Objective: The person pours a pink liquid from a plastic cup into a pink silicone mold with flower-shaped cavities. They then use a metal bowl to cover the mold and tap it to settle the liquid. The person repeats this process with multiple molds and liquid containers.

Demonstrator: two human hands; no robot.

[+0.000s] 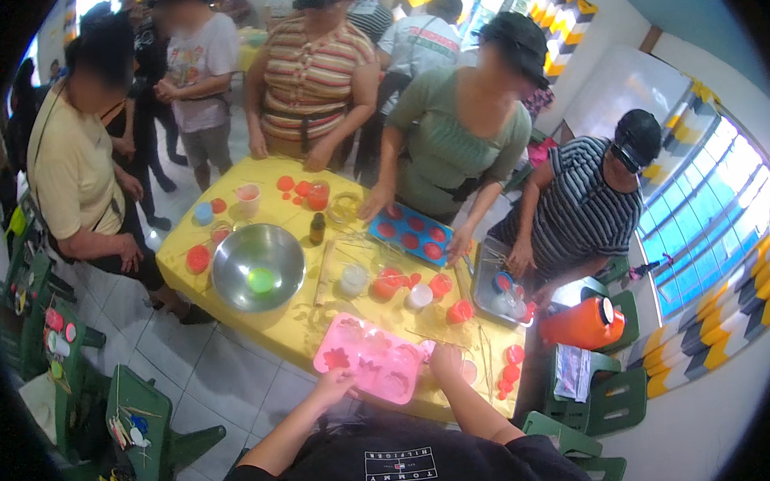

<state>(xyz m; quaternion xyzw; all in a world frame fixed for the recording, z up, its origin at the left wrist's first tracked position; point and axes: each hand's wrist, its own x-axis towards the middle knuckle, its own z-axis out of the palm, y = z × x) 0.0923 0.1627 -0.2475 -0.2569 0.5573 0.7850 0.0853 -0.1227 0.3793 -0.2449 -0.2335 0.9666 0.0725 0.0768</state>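
Observation:
A pink silicone mold (379,371) with shaped cavities lies at the near edge of the yellow table, tilted slightly. Red material shows in its left cavity. My left hand (334,385) grips the mold's near left edge, thumb on top. At the mold's right end my right hand (446,363) is closed, fingers pointing down. Something small, pink and white (428,350) shows at its fingertips; I cannot tell what it is. Beyond the mold stand a clear cup of red material (387,283), a white-filled cup (419,297) and a red cup (460,312).
A big steel bowl (259,267) stands on the left of the yellow tablecloth (273,336). Across the table a person in green holds a blue mold (410,233) with red fillings. A metal tray (490,292) and an orange jug (580,324) are at right. Green chairs surround the table.

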